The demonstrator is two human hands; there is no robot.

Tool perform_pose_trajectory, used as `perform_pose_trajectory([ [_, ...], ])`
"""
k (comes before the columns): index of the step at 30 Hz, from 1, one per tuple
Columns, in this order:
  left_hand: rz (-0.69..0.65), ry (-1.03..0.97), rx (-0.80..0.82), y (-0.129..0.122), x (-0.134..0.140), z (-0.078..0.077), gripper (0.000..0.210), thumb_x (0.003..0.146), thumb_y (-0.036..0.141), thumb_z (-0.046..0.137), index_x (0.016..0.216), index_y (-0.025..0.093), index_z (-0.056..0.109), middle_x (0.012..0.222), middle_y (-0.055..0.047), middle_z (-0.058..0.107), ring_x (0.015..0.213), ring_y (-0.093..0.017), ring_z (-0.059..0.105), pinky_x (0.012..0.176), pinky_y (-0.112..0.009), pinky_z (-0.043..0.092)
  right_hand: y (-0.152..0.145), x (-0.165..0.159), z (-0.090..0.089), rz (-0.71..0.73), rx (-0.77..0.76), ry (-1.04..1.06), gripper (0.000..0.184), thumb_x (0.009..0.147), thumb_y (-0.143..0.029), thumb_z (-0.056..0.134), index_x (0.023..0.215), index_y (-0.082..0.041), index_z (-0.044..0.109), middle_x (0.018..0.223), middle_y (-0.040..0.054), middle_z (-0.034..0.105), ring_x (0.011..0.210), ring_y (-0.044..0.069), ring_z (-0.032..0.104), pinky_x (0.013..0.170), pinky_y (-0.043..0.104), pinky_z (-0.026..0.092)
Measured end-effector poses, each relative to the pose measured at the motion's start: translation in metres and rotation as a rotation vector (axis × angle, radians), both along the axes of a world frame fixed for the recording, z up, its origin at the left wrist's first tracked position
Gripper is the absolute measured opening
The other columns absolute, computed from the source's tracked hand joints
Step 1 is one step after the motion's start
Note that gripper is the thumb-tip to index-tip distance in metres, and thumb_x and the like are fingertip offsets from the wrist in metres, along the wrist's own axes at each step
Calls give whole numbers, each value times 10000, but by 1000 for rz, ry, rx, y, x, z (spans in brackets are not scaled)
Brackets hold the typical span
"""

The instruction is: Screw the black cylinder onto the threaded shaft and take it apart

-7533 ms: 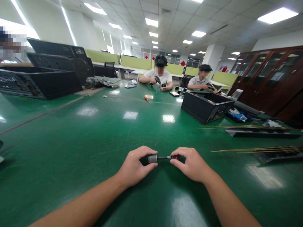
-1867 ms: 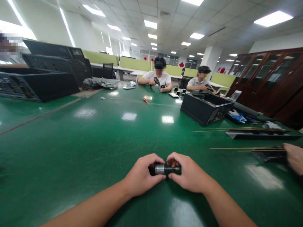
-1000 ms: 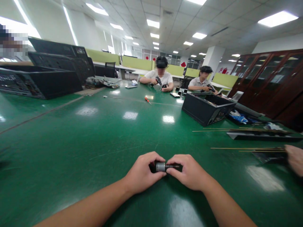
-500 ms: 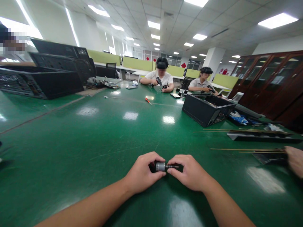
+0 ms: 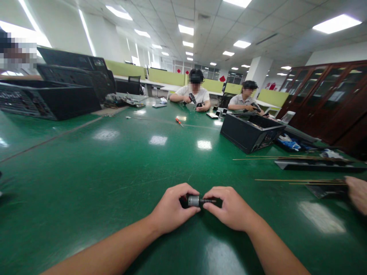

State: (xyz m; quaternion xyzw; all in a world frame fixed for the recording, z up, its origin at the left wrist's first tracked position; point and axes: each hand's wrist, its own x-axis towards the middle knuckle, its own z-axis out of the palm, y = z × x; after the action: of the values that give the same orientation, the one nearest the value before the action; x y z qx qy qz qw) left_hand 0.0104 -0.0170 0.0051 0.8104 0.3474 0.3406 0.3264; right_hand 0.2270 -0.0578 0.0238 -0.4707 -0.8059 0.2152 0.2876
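Note:
My left hand (image 5: pixel 175 208) pinches a small grey metal cylinder (image 5: pixel 194 201) that looks like a small motor, its thumb below and its index finger above. From the cylinder's right end sticks a thin dark ringed shaft (image 5: pixel 207 201). Around that shaft the thumb and index finger of my right hand (image 5: pixel 229 208) are closed. The piece lies sideways, low over the green table (image 5: pixel 137 160), between my two hands. Whether it touches the table I cannot tell. My palms hide what lies behind its left end.
An orange screwdriver (image 5: pixel 179 122) lies ahead. Black computer cases stand at right (image 5: pixel 249 131) and left (image 5: pixel 57 100). Thin brass-coloured rods (image 5: pixel 286 180) extend over dark trays on the right, beside another person's hand (image 5: pixel 357 193). Two people (image 5: pixel 195 93) sit opposite, holding power drills.
Almost nothing differs. The grey cylinder and my left fingertips have shifted very slightly left, and a little more of the shaft shows. Both hands keep their hold.

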Motion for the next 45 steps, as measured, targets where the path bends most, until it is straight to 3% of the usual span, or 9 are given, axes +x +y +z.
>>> perform_pose_trajectory([
  [45, -6, 17, 25, 1, -1, 0, 241, 706, 197, 780, 931, 206, 695, 878, -10, 695, 813, -167, 633, 741, -283, 467, 0, 0, 2, -18, -2, -49, 97, 866, -242, 662, 929, -213, 730, 865, 17, 721, 808, 173, 646, 752, 275, 457],
])
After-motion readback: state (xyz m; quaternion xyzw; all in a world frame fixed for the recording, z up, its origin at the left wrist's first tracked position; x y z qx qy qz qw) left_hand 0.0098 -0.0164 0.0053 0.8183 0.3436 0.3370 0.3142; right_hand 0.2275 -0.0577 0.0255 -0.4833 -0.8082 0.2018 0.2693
